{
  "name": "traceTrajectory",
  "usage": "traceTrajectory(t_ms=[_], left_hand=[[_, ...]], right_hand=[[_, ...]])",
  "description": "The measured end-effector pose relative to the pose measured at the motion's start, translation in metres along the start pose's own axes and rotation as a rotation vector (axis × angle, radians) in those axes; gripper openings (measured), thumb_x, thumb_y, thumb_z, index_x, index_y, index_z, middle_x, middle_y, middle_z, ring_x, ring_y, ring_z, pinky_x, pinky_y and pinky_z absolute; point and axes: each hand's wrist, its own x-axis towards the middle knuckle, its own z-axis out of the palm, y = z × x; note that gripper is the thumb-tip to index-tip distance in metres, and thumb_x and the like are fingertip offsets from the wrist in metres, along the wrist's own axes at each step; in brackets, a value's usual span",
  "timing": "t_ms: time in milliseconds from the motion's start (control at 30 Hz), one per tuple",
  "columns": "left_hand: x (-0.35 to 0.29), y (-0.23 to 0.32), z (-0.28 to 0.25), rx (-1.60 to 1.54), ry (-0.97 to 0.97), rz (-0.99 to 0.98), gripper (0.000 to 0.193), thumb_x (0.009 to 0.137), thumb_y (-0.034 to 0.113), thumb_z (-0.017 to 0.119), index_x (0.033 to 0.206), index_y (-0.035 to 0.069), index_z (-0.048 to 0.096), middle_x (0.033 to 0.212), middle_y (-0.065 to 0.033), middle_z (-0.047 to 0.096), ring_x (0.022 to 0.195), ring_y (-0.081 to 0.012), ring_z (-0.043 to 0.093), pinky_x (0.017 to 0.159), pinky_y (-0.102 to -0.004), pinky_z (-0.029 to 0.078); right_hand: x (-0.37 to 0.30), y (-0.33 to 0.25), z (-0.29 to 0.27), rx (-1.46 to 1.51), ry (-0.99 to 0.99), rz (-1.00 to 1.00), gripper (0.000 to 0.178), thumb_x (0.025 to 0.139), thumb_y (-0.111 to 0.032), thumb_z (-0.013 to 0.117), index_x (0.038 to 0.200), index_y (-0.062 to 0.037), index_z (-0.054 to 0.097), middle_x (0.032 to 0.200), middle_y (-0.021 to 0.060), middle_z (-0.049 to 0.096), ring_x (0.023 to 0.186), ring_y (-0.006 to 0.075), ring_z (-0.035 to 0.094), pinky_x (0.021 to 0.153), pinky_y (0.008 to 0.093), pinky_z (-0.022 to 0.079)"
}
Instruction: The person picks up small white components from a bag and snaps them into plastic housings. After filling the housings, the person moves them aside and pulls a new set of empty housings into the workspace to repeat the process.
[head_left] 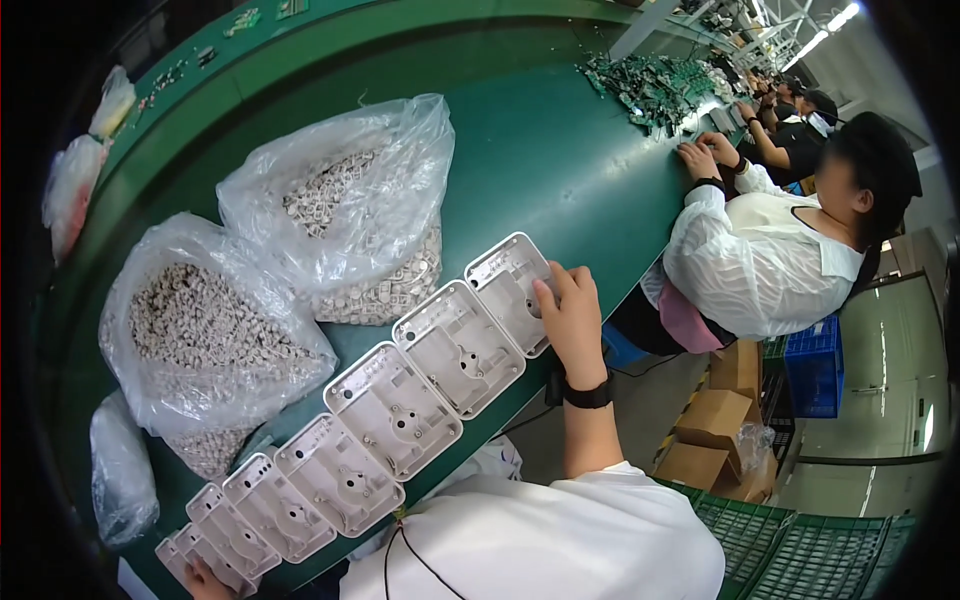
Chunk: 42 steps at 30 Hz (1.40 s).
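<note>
Several white plastic housings lie edge to edge in a slanting row along the near side of the green table, their hollow insides facing up. My right hand grips the edge of the housing at the far right end, its thumb over the rim. At the lower left, my left hand holds the end housing; part of that hand is cut off by the picture's edge. Just beyond the row stand two open clear bags of small white plastic parts, one nearer and one farther.
A clear plastic bag lies at the left. Green circuit boards are heaped at the far end of the table. A co-worker in white sits to the right. Cardboard boxes, a blue crate and green crates stand on the floor.
</note>
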Motion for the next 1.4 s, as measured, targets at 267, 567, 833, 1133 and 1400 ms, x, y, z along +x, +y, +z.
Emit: traceTrajectory(t_ms=[267, 567, 833, 1133, 1400], left_hand=[[-0.005, 0.009, -0.003, -0.133, 0.039, 0.029, 0.050, 0.091, 0.038, 0.049, 0.116, -0.004, 0.052, 0.109, -0.0235, 0.058, 0.101, -0.0332, 0.057, 0.086, -0.0343, 0.043], [-0.060, 0.105, -0.072, -0.650, 0.427, 0.255, 0.051, 0.093, 0.041, 0.042, 0.121, -0.001, 0.048, 0.116, -0.0141, 0.056, 0.093, -0.0245, 0.060, 0.083, -0.0317, 0.044], [-0.148, 0.272, -0.027, -1.325, -0.396, 0.823, 0.073, 0.090, 0.062, 0.027, 0.130, 0.002, 0.038, 0.120, -0.0088, 0.049, 0.075, -0.0117, 0.050, 0.063, -0.0196, 0.040], [-0.142, 0.272, -0.033, -1.399, -0.736, 0.882, 0.056, 0.088, 0.035, 0.049, 0.130, -0.001, 0.037, 0.120, -0.0166, 0.052, 0.103, -0.0235, 0.052, 0.085, -0.0362, 0.043], [-0.104, 0.254, -0.017, -0.883, -0.614, 0.875, 0.084, 0.086, 0.069, 0.016, 0.127, -0.001, 0.040, 0.118, -0.0178, 0.050, 0.107, -0.0275, 0.050, 0.090, -0.0377, 0.041]], right_hand=[[-0.005, -0.002, -0.003, -0.070, -0.037, -0.044, 0.032, 0.082, -0.018, 0.060, 0.107, 0.0023, 0.057, 0.088, 0.0175, 0.050, 0.082, 0.0337, 0.052, 0.070, 0.0373, 0.043], [-0.010, -0.038, -0.019, -0.236, 0.131, -0.187, 0.042, 0.077, -0.018, 0.064, 0.115, -0.0031, 0.053, 0.102, 0.0159, 0.053, 0.094, 0.0340, 0.050, 0.075, 0.0424, 0.042], [-0.104, -0.202, -0.013, 0.929, -0.387, -0.980, 0.015, 0.071, -0.016, 0.060, 0.081, -0.0059, 0.053, 0.083, 0.0083, 0.050, 0.075, 0.0270, 0.052, 0.063, 0.0383, 0.041], [-0.115, -0.209, 0.017, 0.992, -0.353, -0.873, 0.016, 0.070, -0.019, 0.061, 0.075, -0.0068, 0.051, 0.081, 0.0106, 0.046, 0.078, 0.0262, 0.049, 0.065, 0.0357, 0.038], [-0.098, -0.209, -0.005, 1.052, -0.293, -0.973, 0.020, 0.083, -0.015, 0.052, 0.094, 0.0014, 0.050, 0.083, 0.0191, 0.052, 0.074, 0.0351, 0.054, 0.064, 0.0412, 0.044]])
